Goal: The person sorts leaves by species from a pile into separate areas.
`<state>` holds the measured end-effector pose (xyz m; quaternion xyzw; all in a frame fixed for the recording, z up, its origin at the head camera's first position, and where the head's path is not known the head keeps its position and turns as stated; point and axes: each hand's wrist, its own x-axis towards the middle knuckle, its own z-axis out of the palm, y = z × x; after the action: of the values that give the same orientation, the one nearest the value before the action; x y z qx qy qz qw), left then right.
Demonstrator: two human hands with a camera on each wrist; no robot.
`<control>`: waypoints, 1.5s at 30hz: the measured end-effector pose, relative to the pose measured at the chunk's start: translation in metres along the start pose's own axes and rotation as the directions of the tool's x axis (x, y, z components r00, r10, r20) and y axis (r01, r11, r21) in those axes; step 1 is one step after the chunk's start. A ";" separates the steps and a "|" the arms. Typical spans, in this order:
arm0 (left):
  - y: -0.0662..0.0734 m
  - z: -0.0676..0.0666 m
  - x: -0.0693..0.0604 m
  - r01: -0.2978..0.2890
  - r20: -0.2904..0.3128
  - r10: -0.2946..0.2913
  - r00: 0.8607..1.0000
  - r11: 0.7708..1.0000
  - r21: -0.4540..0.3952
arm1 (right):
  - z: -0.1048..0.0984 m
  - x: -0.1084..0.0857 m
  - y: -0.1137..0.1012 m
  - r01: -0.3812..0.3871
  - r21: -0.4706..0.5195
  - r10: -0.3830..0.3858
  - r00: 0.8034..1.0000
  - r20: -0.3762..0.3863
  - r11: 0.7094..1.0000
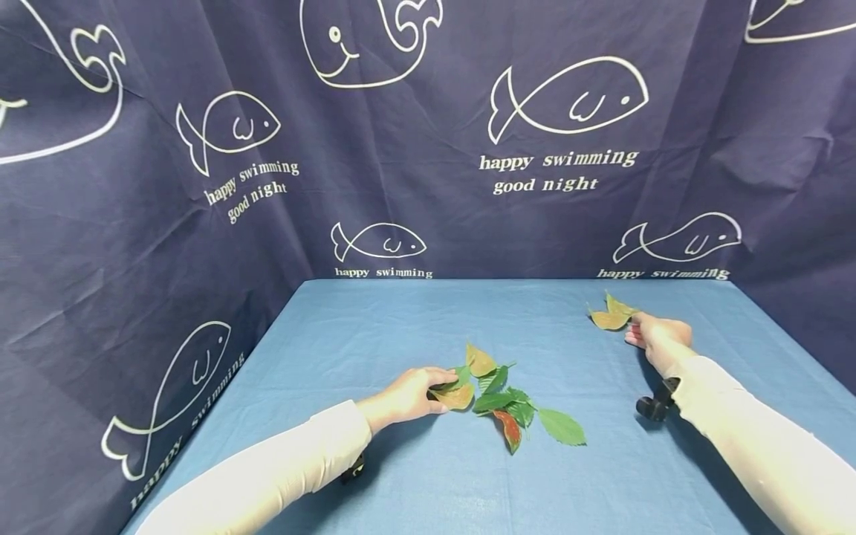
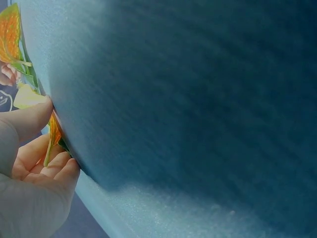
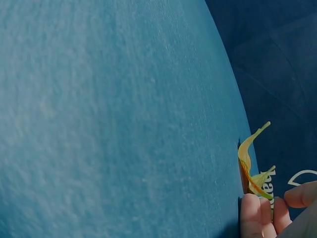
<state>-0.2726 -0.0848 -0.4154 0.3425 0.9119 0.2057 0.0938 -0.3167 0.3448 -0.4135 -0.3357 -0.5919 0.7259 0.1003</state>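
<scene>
Yellow-orange and green leaves lie mid-table in the head view. At the group's left edge, my left hand (image 1: 406,395) has its fingers and thumb curled round a yellow-orange leaf (image 1: 456,397); a green leaf lies under the fingertips. The left wrist view shows that leaf's stem (image 2: 48,153) between thumb and fingers. At the far right my right hand (image 1: 658,338) touches the edge of a yellow-brown leaf (image 1: 608,320), beside a yellow-green leaf (image 1: 620,305). In the right wrist view, thumb and fingers stand apart near the leaf (image 3: 246,153).
Right of the left hand lie another yellow leaf (image 1: 479,361), several green leaves (image 1: 493,402), a red leaf (image 1: 510,431) and a single green leaf (image 1: 562,426). The blue cloth-covered table (image 1: 374,319) meets a dark curtain (image 1: 414,171) at the back and left.
</scene>
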 end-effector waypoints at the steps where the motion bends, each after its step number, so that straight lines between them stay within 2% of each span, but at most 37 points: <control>1: 0.001 0.000 0.000 0.002 0.000 -0.002 1.000 1.000 0.001 | 0.000 0.000 0.000 0.000 -0.004 0.000 1.000 0.003 1.000; 11: 0.005 -0.002 -0.002 0.000 -0.010 0.000 1.000 1.000 -0.001 | 0.007 -0.010 0.000 0.021 -0.028 -0.019 0.998 0.065 0.999; 20: -0.002 0.002 0.000 0.007 -0.007 -0.007 1.000 1.000 -0.013 | 0.014 -0.017 0.000 0.032 -0.057 -0.026 0.994 0.106 0.998; 29: -0.003 0.003 0.001 0.006 -0.007 -0.006 1.000 1.000 -0.001 | 0.016 -0.023 0.003 0.061 -0.004 -0.060 0.981 0.183 0.998; 33: -0.002 0.002 0.001 0.011 -0.002 -0.011 1.000 1.000 -0.011 | 0.017 -0.028 0.004 0.053 -0.020 -0.048 0.979 0.196 0.998; 38: -0.001 0.001 0.001 0.005 -0.005 -0.005 1.000 1.000 -0.014 | 0.019 -0.036 0.003 0.037 -0.037 -0.026 0.966 0.257 0.999; 45: 0.002 0.000 0.001 0.026 0.006 -0.026 1.000 0.999 -0.019 | 0.021 -0.043 0.006 0.036 -0.053 -0.016 0.938 0.347 0.998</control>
<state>-0.2716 -0.0829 -0.4145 0.3303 0.9140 0.2121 0.1025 -0.2956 0.3026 -0.4018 -0.1978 -0.6256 0.7546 -0.0057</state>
